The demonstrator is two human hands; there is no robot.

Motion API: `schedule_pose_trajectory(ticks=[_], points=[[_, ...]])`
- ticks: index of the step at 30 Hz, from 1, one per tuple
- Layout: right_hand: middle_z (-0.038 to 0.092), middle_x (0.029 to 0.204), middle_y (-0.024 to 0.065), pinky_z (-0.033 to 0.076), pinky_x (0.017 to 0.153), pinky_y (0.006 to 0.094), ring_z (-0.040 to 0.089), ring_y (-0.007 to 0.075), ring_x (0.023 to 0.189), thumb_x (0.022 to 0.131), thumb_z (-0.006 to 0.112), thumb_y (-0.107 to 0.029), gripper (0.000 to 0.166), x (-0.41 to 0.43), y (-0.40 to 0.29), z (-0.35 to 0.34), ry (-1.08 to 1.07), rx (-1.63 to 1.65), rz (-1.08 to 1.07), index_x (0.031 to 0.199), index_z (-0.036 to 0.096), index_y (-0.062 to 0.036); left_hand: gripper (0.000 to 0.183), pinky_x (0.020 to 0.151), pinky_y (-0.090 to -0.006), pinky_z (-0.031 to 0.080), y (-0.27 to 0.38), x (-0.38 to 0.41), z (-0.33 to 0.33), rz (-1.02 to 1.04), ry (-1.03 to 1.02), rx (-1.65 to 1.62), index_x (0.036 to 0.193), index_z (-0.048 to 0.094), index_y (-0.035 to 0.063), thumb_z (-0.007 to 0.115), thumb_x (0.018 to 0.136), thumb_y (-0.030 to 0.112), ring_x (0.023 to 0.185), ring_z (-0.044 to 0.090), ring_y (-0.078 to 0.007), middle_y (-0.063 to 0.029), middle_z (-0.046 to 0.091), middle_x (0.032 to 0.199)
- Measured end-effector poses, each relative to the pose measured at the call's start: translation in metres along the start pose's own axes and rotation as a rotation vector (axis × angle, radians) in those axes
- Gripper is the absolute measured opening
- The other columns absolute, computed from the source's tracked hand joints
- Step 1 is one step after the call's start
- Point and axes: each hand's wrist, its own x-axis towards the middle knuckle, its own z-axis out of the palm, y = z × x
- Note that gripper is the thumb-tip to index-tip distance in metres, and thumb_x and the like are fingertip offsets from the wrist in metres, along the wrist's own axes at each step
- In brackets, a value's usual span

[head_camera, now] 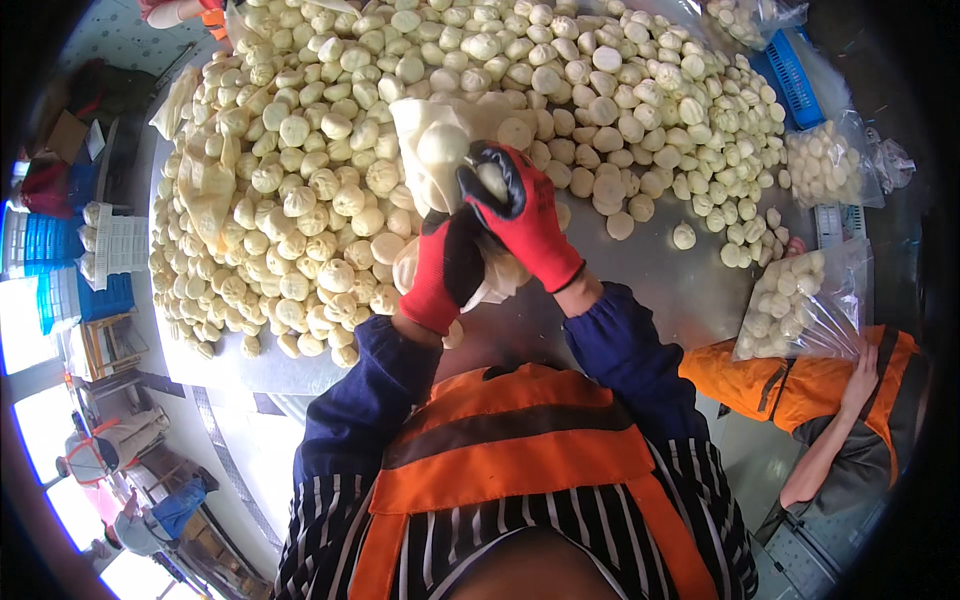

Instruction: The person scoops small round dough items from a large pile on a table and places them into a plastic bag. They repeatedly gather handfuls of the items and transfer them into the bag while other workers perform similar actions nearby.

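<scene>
Both my hands wear red knit gloves with black coated palms and fingers. My left hand [448,262] grips a pale, thin cloth [420,120] that spreads above and below it. My right hand [514,206] is beside it, its fingers curled around a pale bun [493,182]. Another round bun [441,144] rests on the upper part of the cloth, just beyond my hands. A large heap of pale pleated buns [300,201] surrounds the hands on the left and beyond. Whether the left fingers hold a bun too is hidden.
The heap lies on a metal table [645,270]. Clear plastic bags of buns [784,296] line the right side, where a co-worker's bare hand [862,375] touches the nearest one. A blue basket [793,82] stands at the upper right. Another person's arm [176,13] reaches in at the upper left.
</scene>
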Motion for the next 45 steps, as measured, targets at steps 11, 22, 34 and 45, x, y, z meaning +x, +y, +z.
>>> schedule_pose_trajectory(ticks=[11, 22, 34, 45], points=[[0.055, 0.129, 0.0184, 0.043, 0.100, 0.0402, 0.055, 0.0335, 0.117, 0.088, 0.069, -0.028, 0.056, -0.016, 0.022, -0.037, 0.103, -0.193, 0.027, 0.134, 0.048, -0.0038, 0.012, 0.060, -0.0359, 0.051, -0.025, 0.002, -0.010, 0.060, 0.075, 0.143, 0.082, 0.066, 0.0032, 0.072, 0.074, 0.009, 0.064, 0.065, -0.0275, -0.0128, 0.065, 0.071], [0.062, 0.120, 0.0144, 0.048, 0.092, 0.0380, 0.060, 0.0317, 0.106, 0.082, 0.073, -0.017, 0.047, 0.001, 0.111, -0.067, -0.292, 0.752, 0.418, 0.124, 0.056, -0.0047, 0.020, 0.079, -0.0318, 0.054, -0.001, -0.002, -0.032, -0.103, -0.117, 0.483, 0.097, 0.067, -0.0002, 0.069, 0.076, 0.003, 0.092, 0.066, -0.0177, -0.0068, 0.070, 0.093], [0.071, 0.093, 0.0048, 0.049, 0.083, 0.0286, 0.063, 0.0142, 0.086, 0.095, 0.060, -0.018, 0.026, 0.049, 0.022, -0.014, -0.250, 0.418, 0.144, 0.113, 0.065, -0.0003, 0.015, 0.052, -0.0249, 0.041, 0.000, 0.001, -0.016, -0.231, 0.110, -0.314, 0.094, 0.062, 0.0001, 0.050, 0.085, -0.002, 0.058, 0.050, -0.0080, 0.0005, 0.057, 0.069], [0.065, 0.113, 0.0109, 0.050, 0.087, 0.0379, 0.062, 0.0241, 0.103, 0.083, 0.072, -0.019, 0.036, 0.043, 0.038, -0.076, 0.137, -0.125, -0.169, 0.115, 0.063, -0.0041, 0.029, 0.056, -0.0221, 0.042, -0.001, 0.009, -0.005, -0.151, 0.117, -0.244, 0.109, 0.061, -0.0029, 0.054, 0.081, -0.006, 0.063, 0.050, -0.0055, 0.0003, 0.059, 0.075]])
